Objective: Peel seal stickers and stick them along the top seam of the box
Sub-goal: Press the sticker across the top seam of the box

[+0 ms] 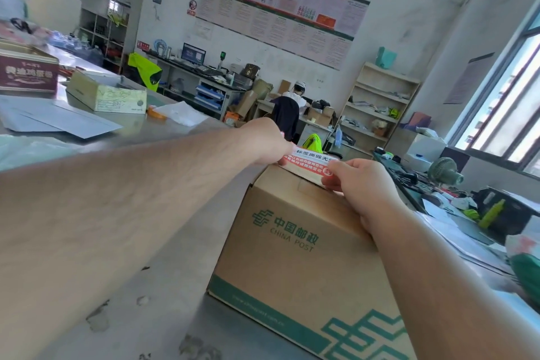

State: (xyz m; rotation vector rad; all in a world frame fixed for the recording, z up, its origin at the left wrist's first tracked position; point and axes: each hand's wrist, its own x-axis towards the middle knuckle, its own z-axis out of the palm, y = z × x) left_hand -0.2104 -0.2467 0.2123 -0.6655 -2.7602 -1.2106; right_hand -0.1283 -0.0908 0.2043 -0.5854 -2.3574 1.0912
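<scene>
Pinching seal sticker (pixel 309 162) taut w/ left hand (pixel 264 140) & right hand (pixel 362 184), atop box (pixel 292 242) far edge.

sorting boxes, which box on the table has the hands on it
The brown China Post carton: both hands hold a seal sticker at its top. The pale box and maroon tin sit untouched.

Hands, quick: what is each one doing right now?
Left hand: fingers closed on the far end of the seal sticker, at the box top.
Right hand: fingers pinching the sticker's near end.
</scene>
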